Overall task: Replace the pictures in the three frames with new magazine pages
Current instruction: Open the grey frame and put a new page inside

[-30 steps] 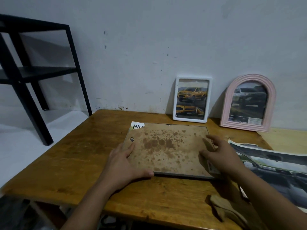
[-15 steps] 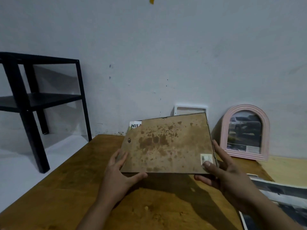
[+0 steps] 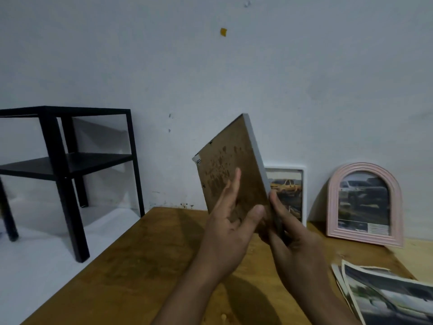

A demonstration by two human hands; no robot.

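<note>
I hold a rectangular picture frame [image 3: 234, 160] upright above the wooden table [image 3: 145, 266], its stained brown backing turned toward me and its pale edge to the right. A corner of a magazine page sticks out at its upper left. My left hand [image 3: 230, 227] lies flat against the backing, thumb at the bottom edge. My right hand [image 3: 290, 240] grips the lower right edge. A white frame [image 3: 290, 191] with a yellow truck picture and a pink arched frame [image 3: 365, 205] with a car picture lean on the wall behind.
Loose magazine pages [image 3: 386, 296] with car photos lie at the table's right front. A black two-tier side table [image 3: 68, 165] stands on the floor to the left. The white wall runs close behind the table.
The frame went from lying face down on the table to being lifted, then swung upright and turned edge-on. My view tilted upward with it.
</note>
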